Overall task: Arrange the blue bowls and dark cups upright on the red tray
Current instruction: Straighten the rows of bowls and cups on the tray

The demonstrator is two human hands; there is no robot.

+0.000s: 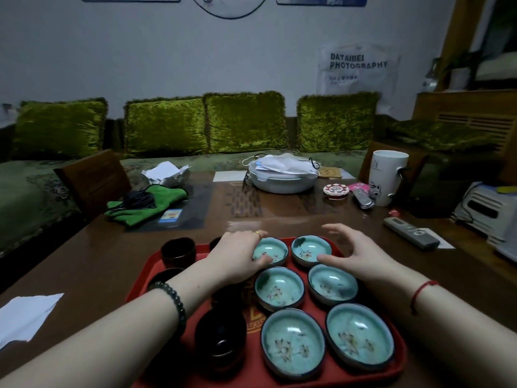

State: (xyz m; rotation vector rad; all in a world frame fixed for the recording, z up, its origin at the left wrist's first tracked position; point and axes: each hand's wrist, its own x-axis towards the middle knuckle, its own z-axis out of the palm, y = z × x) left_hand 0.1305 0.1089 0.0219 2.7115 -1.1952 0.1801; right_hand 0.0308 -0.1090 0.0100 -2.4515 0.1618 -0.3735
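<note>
1. A red tray (pixel 253 368) sits on the brown table (pixel 98 275) just in front of the person; its near edge runs out of the bottom of the view.
2. Six blue bowls (pixel 279 288) fill the tray's right half in two lines of three, each line running near to far; all stand upright, mouths up; being round, they show no long axis.
3. Dark cups (pixel 220 341) stand along the tray's left side, mouths up where visible; one far cup is mostly hidden behind the left hand (pixel 240 256); another is under that wrist.
4. The left hand grips the far-left bowl (pixel 275 249); the thumb is inside the near rim and the fingers curl over the far rim.
5. The right hand (pixel 361 253) is at the far-right bowl (pixel 310 247); the thumb touches its near rim; the fingers are spread wide and arched, holding nothing.
6. Farther back on the table lie a green cloth (pixel 167 197), a white mug (pixel 386 177) and a remote (pixel 409 232).
</note>
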